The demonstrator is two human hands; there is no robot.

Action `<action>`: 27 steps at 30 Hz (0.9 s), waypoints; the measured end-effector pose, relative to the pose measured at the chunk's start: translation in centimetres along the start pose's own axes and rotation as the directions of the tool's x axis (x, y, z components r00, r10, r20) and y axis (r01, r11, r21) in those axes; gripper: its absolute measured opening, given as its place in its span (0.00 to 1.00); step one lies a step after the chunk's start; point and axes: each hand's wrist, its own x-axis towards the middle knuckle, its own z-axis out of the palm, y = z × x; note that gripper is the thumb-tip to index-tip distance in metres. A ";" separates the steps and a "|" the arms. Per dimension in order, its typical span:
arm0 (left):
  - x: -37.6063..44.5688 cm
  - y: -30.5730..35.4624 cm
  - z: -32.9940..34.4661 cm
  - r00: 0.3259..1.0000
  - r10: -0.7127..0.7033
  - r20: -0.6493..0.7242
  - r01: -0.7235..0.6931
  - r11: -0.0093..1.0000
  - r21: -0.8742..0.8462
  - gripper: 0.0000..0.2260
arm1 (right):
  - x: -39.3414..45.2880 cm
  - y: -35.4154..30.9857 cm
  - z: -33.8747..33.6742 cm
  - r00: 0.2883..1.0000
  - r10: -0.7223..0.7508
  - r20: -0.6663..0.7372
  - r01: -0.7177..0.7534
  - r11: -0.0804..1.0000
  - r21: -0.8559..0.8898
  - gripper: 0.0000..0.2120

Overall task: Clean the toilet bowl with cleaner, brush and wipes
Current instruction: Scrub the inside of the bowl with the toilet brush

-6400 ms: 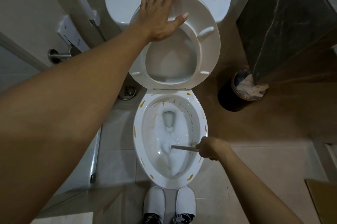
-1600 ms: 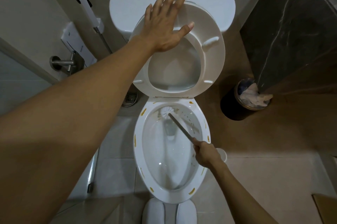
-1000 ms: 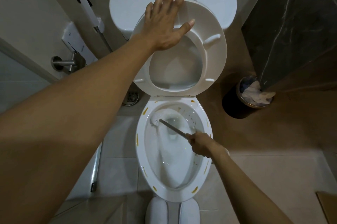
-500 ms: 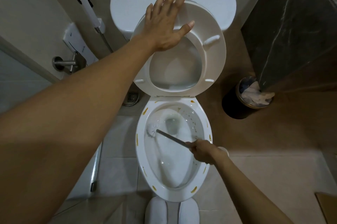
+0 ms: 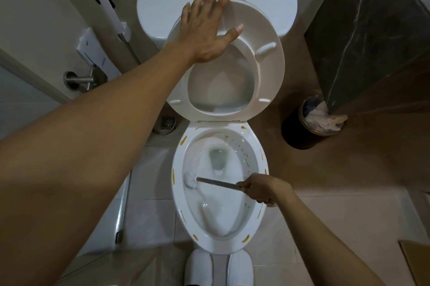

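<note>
A white toilet bowl (image 5: pixel 179 195) stands below me, with yellow-orange streaks dotted along its rim. Its raised seat (image 5: pixel 267 62) leans back toward the tank (image 5: pixel 160 11). My left hand (image 5: pixel 207 30) lies flat with spread fingers on the upper left of the seat. My right hand (image 5: pixel 260 189) grips the grey handle of the toilet brush (image 5: pixel 216 183) over the bowl's right rim. The white brush head (image 5: pixel 190 180) touches the inner left wall of the bowl, above the water.
A black bin (image 5: pixel 309 127) full of crumpled tissue stands right of the toilet beside a dark marble wall (image 5: pixel 372 34). A bidet sprayer (image 5: pixel 107 11) and a metal fitting (image 5: pixel 81 80) hang on the left wall. A floor drain (image 5: pixel 168 123) lies behind. White slippers (image 5: pixel 218 267) are at the bowl's front.
The brush head has swept from the back of the bowl round to its left inner wall, and my right hand moved with it. My left hand has stayed on the seat.
</note>
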 end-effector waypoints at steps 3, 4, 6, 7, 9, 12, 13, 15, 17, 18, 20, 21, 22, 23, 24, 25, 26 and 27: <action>-0.1 -0.1 0.0 1.000 -0.006 0.000 0.006 1.000 0.008 0.34 | -0.8 1.4 -0.6 0.989 0.101 0.110 -0.098 0.995 -0.033 0.18; -0.1 0.0 0.0 1.000 -0.004 -0.002 0.004 1.000 0.012 0.34 | -0.8 1.7 -0.9 0.980 0.138 0.146 -0.128 0.989 -0.075 0.18; -0.1 0.2 0.1 1.000 0.001 -0.002 -0.001 1.000 0.008 0.34 | -0.7 1.7 -1.2 0.978 0.153 0.144 -0.135 0.983 -0.128 0.18; -0.1 0.2 0.1 1.000 0.001 -0.003 -0.001 1.000 0.006 0.34 | -0.6 1.5 -1.0 0.987 0.120 0.108 -0.104 0.984 -0.146 0.16; 0.0 0.1 0.1 1.000 0.001 -0.002 -0.001 1.000 0.005 0.34 | -0.5 0.9 -0.2 0.998 0.037 0.057 -0.027 0.984 -0.174 0.17; 0.0 -0.1 0.1 1.000 0.008 0.001 -0.008 1.000 0.000 0.34 | -1.7 0.5 -0.4 0.992 0.075 0.105 -0.050 0.973 -0.226 0.17; 0.0 -0.1 0.1 1.000 0.010 0.000 -0.010 1.000 0.000 0.34 | -2.1 0.5 -1.0 0.985 0.117 0.124 -0.079 0.959 -0.273 0.17; 0.0 -0.1 0.0 1.000 0.009 -0.002 -0.009 1.000 -0.002 0.34 | -2.4 0.6 -2.3 0.973 0.177 0.147 -0.122 0.938 -0.325 0.18; 0.0 -0.1 0.0 1.000 0.005 -0.001 -0.005 1.000 0.000 0.34 | -1.9 0.5 -2.5 0.977 0.173 0.124 -0.131 0.948 -0.291 0.17; 0.0 -0.1 0.1 1.000 0.004 0.001 -0.004 1.000 0.000 0.34 | -1.5 0.3 -2.2 0.984 0.149 0.095 -0.119 0.957 -0.265 0.17; 0.0 -0.1 0.1 1.000 0.004 0.002 -0.004 1.000 -0.006 0.34 | -0.8 0.0 -1.0 0.996 0.087 0.014 -0.081 0.965 -0.248 0.16; 0.0 -0.1 0.1 1.000 0.006 0.003 -0.006 1.000 -0.006 0.34 | -0.6 -0.1 -0.6 0.997 0.071 -0.010 -0.072 0.963 -0.259 0.17; 0.0 -0.1 0.1 1.000 0.007 0.004 -0.007 1.000 -0.004 0.34 | -0.6 -0.1 -0.5 0.997 0.077 -0.010 -0.077 0.959 -0.273 0.17; 0.0 -0.1 0.1 1.000 0.007 0.006 -0.007 1.000 -0.002 0.34 | -0.9 0.0 -0.8 0.995 0.102 0.014 -0.093 0.954 -0.286 0.17; 0.0 -0.2 0.1 1.000 0.007 0.003 -0.007 1.000 0.001 0.34 | -1.1 0.2 -1.3 0.990 0.129 0.049 -0.108 0.946 -0.305 0.16; 0.0 -0.1 0.1 1.000 0.007 -0.001 -0.007 1.000 0.004 0.34 | -1.4 0.2 -2.0 0.985 0.157 0.077 -0.124 0.938 -0.323 0.16; 0.0 -0.1 0.1 1.000 0.007 -0.003 -0.007 1.000 0.004 0.34 | -1.6 0.3 -2.5 0.981 0.176 0.084 -0.138 0.931 -0.337 0.16; 0.0 -0.1 0.1 1.000 0.005 -0.002 -0.005 1.000 0.001 0.34 | -1.7 0.3 -2.7 0.980 0.182 0.080 -0.145 0.929 -0.341 0.16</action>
